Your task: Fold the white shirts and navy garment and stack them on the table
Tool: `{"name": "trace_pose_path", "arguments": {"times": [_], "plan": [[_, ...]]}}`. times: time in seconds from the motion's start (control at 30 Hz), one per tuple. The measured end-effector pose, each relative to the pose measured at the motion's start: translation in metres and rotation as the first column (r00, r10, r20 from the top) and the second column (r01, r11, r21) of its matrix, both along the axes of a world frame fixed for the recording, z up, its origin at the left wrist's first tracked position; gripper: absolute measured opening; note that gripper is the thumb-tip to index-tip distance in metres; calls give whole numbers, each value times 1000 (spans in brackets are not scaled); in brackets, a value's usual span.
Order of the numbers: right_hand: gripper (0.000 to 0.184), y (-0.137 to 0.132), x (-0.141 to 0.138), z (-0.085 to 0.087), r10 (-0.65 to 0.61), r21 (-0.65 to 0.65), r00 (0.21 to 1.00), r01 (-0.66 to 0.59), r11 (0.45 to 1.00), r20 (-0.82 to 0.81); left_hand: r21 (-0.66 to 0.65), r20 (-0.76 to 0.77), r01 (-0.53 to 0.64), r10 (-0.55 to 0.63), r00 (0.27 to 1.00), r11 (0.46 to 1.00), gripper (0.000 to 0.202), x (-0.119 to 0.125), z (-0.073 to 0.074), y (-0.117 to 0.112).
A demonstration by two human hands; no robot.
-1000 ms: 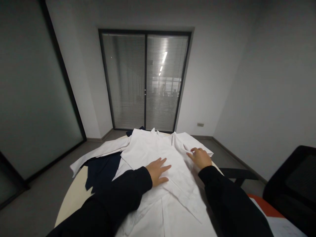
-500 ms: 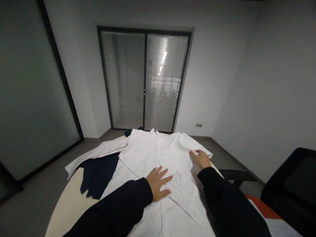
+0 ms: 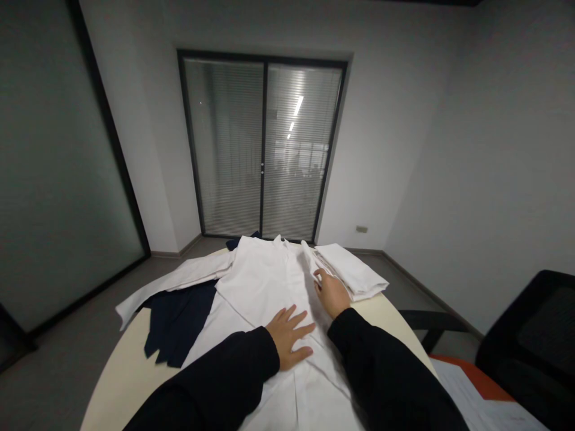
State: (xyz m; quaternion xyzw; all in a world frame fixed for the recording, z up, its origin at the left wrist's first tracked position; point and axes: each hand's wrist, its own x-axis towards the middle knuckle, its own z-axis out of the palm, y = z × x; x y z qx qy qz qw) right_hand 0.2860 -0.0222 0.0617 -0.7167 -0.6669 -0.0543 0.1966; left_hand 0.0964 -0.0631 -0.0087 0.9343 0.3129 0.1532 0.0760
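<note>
A white long-sleeved shirt [image 3: 260, 275] lies spread over the table, its collar toward the far side and one sleeve stretched out to the left. My left hand [image 3: 290, 338] rests flat on the middle of the shirt with fingers spread. At the shirt's right side, my right hand [image 3: 331, 293] has its fingers closed on the fabric, which is drawn inward toward the centre. Part of that grip is hidden behind the hand. Just beyond it on the right lies a folded white cloth [image 3: 354, 270]; whether it joins the shirt I cannot tell.
Dark navy cloth [image 3: 182, 317] lies partly under the shirt on the left of the round cream table [image 3: 121, 365]. A black chair [image 3: 525, 341] stands at the right, near papers [image 3: 471, 389] and an orange-red item [image 3: 485, 380]. Walls and a blinds-covered window [image 3: 265, 149] lie beyond.
My right hand has moved left, carrying the shirt's right side inward. This has uncovered the folded white cloth and tabletop on the right. My left hand has stayed almost in place.
</note>
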Motion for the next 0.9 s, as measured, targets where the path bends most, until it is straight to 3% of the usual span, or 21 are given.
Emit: {"name": "trace_pose_path", "arguments": {"times": [0.17,0.3,0.47,0.57,0.7,0.83,0.9], "plan": [[29,3,-24,1,16,-198,998,-2,980,67,32,15,9,-9,1000,999,58,1,-4,2],[30,13,-34,4,-30,-251,999,37,967,33,56,21,1,-3,1000,998,56,1,-6,2],[35,22,-36,0,52,-402,997,-69,913,-53,40,24,-21,20,1000,999,54,1,-6,2],[41,24,-25,8,114,-546,984,-172,820,-139,32,32,-23,21,999,999,54,1,-5,2],[44,19,2,32,137,-750,957,-284,597,-254,20,35,-32,31,999,999,54,0,-7,2],[56,4,28,43,108,-871,967,-256,419,-232,11,41,-33,33,999,999,53,-1,-7,2],[53,-6,35,40,121,-910,979,-200,364,-166,-2,43,-35,35,998,999,54,-1,-6,2]]}}
